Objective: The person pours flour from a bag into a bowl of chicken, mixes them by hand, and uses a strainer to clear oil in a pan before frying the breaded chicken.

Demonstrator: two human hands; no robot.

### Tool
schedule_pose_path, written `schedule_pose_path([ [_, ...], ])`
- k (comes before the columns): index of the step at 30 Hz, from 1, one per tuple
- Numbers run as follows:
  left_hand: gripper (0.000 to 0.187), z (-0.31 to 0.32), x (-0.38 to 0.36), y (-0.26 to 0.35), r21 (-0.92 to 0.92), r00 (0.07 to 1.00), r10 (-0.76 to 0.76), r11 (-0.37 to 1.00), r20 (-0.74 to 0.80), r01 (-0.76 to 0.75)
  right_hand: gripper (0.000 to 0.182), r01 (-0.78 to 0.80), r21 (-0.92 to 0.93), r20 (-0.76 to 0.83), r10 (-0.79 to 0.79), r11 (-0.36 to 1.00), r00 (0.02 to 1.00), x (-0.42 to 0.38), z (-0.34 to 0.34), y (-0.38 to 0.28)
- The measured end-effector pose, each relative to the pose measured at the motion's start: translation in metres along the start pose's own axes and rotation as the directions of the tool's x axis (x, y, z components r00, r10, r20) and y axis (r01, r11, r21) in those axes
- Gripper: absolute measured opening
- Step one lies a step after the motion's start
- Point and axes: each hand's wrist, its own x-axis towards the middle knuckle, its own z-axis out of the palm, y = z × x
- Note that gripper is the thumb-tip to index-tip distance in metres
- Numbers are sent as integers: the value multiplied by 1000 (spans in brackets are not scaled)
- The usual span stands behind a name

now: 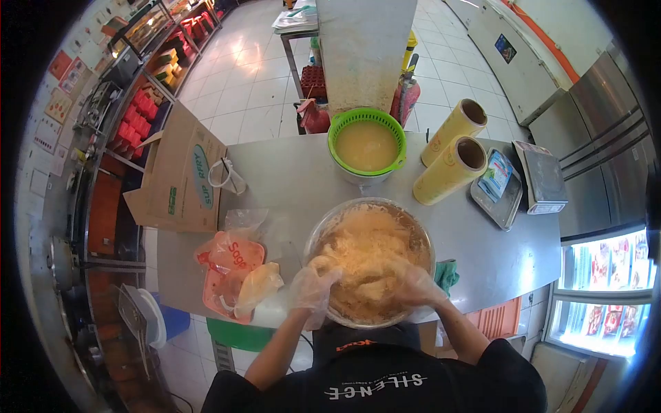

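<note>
A wide metal bowl (428, 237) stands at the table's near edge, filled with pale, flour-like crumbly coating (368, 227). Lumpy coated pieces (375, 289) lie in the middle of it. My left hand (318, 286), in a clear plastic glove, reaches over the bowl's left rim, its fingertips at the coating. From the right, my gloved right hand (413, 286) dips into the coating, its fingers blurred and partly buried. Whether either hand grips a piece I cannot tell.
Left of the bowl are a pink tray (213, 292) with plastic bags and a cardboard box (182, 172). Behind it sits a green strainer (403, 162) in cloudy liquid. Film rolls (441, 180), a scale (540, 175) and a green cloth (446, 275) are on the right.
</note>
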Motion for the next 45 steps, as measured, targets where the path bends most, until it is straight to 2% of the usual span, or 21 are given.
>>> schedule_pose_path([
  [4, 46, 19, 7, 26, 471, 976, -189, 874, 105, 118, 61, -418, 154, -82, 433, 895, 898, 47, -25, -8],
  [6, 44, 23, 26, 35, 480, 951, -255, 865, 173, 144, 62, -483, 159, 15, 487, 861, 873, 57, -14, -6],
  [10, 52, 27, 43, 48, 145, 936, -349, 929, 37, 341, 62, -545, 310, 232, 494, 779, 838, 53, 17, 4],
  [11, 56, 25, 37, 54, 52, 931, -365, 929, -6, 365, 62, -590, 459, 322, 494, 665, 808, 49, 19, 5],
  [13, 56, 39, 49, 31, -235, 901, -403, 871, 162, 431, 62, -671, 694, 511, 478, 261, 714, 40, 24, 2],
  [15, 55, 55, 61, 4, -512, 866, -373, 700, 333, 498, 62, -680, 723, 651, 451, -122, 611, 37, 29, -5],
  [19, 47, 64, 71, -30, -741, 846, -160, 420, 508, 524, 62, -616, 689, 721, 455, -383, 523, 40, 31, -12],
  [22, 42, 57, 73, -42, -756, 856, -39, 450, 515, 475, 63, -592, 743, 661, 485, -313, 573, 38, 7, -19],
  [24, 39, 55, 73, -50, -686, 897, 89, 677, 434, 265, 58, -546, 814, 553, 547, -196, 628, 41, -23, -43],
  [26, 37, 51, 71, -55, -310, 926, 282, 930, 253, -198, 58, -451, 891, 355, 538, 51, 764, 44, -30, -50],
  [28, 29, 30, 61, -16, 347, 968, 215, 905, 127, -246, 62, -235, 896, 78, 387, 376, 919, 38, -18, -48],
  [29, 26, 18, 58, 7, 637, 973, 226, 743, 55, -208, 64, -264, 646, 83, 278, 716, 957, 38, -23, -48],
  [30, 28, 6, 57, 21, 536, 989, 151, 834, -2, -127, 66, -208, 286, 138, 175, 935, 975, 43, -34, -47],
  [31, 31, -7, 54, 28, 424, 997, 62, 905, -46, -37, 68, -76, -111, 238, 101, 991, 966, 44, -39, -46],
  [33, 43, -8, 63, 19, 300, 995, -59, 951, -79, 80, 72, -17, -226, -51, 6, 974, 999, 32, -14, -8],
  [35, 58, 7, 82, 10, 244, 977, -187, 947, -101, 207, 72, -297, 88, -183, 308, 951, 934, 41, 11, 17],
  [36, 65, 8, 82, 23, 194, 951, -286, 932, -119, 305, 70, -556, 427, -36, 628, 713, 777, 46, 20, 23],
  [38, 78, 17, 81, 70, 23, 879, -449, 889, -160, 458, 64, -705, 588, 145, 806, 396, 574, 60, 16, 11],
  [41, 91, 36, 109, 77, -114, 869, -465, 885, -171, 451, 56, -717, 348, 25, 759, 604, 651, 93, 12, 1],
  [42, 91, 36, 116, 78, -86, 865, -482, 876, -141, 474, 57, -735, 256, 49, 751, 628, 659, 103, 54, 50],
  [45, 89, 43, 140, 61, 11, 878, -468, 882, -105, 471, 68, -831, 222, 206, 808, 511, 552, 137, 22, 20],
])
